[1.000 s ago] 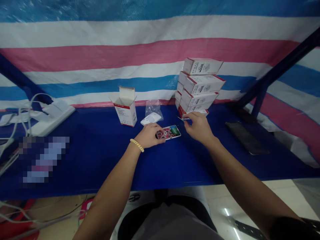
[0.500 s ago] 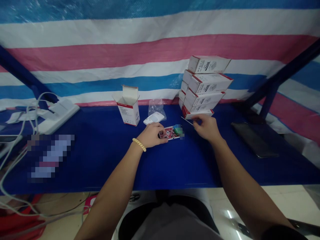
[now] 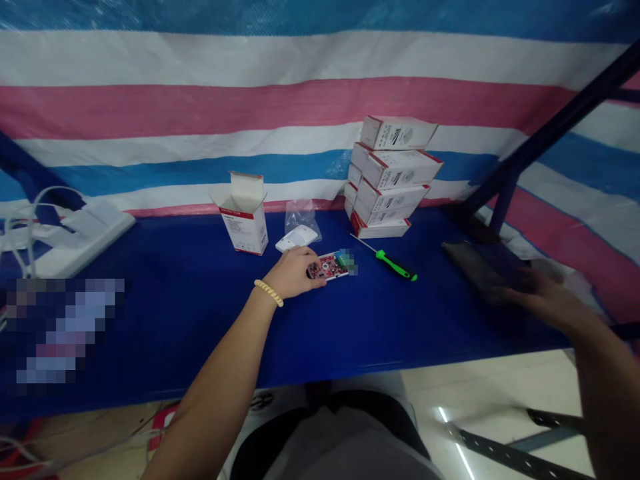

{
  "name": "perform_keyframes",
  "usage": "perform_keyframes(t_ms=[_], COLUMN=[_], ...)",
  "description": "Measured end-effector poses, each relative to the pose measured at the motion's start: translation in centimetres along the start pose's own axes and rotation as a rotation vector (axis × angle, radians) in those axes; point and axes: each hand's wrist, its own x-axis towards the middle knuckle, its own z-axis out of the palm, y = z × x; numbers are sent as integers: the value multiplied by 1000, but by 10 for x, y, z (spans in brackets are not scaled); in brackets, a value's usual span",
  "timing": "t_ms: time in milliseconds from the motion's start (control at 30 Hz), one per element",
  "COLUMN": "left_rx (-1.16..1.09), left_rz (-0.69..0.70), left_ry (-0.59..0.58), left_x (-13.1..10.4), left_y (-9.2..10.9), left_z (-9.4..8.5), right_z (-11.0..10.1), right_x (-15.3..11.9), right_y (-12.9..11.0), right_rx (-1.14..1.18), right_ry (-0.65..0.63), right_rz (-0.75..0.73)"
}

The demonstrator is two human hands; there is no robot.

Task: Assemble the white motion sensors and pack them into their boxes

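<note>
Right hand [image 3: 555, 303] has been shifted from beside the stack of white-and-red cardboard boxes [image 3: 395, 193] to the near end of a dark, flat, phone-like slab [image 3: 470, 267] at the right; the thin screwdriver with a bright green handle [image 3: 395, 265] has been left lying on the blue tabletop [image 3: 350, 333]. Motion blur: whether the slab is touched or gripped cannot be told. Hands well apart. The red circuit board in a shallow white plastic case [image 3: 333, 266] is clamped at its left end by the left hand [image 3: 295, 275], just in front of the rounded white plastic cover [image 3: 299, 237]. Judged best: case held by its edges, light pressure, components untouched; slab grasped along its sides; screwdriver tip kept clear of the board.
</note>
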Motion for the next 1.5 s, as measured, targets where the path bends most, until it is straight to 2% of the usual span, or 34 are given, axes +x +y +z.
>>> perform_keyframes(t_ms=[100, 200, 267, 333, 367, 433, 500, 567, 667, 767, 867, 1033, 1300, 1500], left_rx=[-14, -17, -11, -8, -7, -6, -11, -17, -10, 0, 1, 9, 7, 16], left_rz=[-17, -28, -24, -17, -15, -17, -16, -16, -16, -9, 1, 13, 10, 11], left_ry=[-3, 1, 6, 11, 13, 16, 18, 21, 17, 21, 38, 40, 45, 38], left_x=[-1, -2, -3, -3, -3, -3, -4, -4, -4, -3, -3, -3, -3, -3], left_y=[1, 0, -1, -2, -2, -3, -4, -4, -4, -5, -6, -5, -5, -6], left_z=[0, 0, 0, 1, 1, 1, 1, 1, 1, 2, 3, 3, 3, 3], right_z=[3, 2, 1, 2, 2, 4, 7, 10, 18, 30, 39, 40, 40, 34], right_x=[1, -5, -14, -27, -35, -51, -62, -66, -60, -52, -50, -51, -49, -48], right_y=[4, -6, -17, -33, -42, -62, -74, -71, -44, -12, 2, -2, -2, -8], right_rx=[92, 82, -8, -72, -53, 43, 90, 78, 67, 68, 36, -11, -6, -18], right_ry=[-241, -277, -197, -22, 59, 133, 204, 332, 453, 427, 417, 328, 299, 100], right_rz=[32, 21, -35, -137, -199, -301, -338, -276, -175, -246, -239, -182, -146, 103])
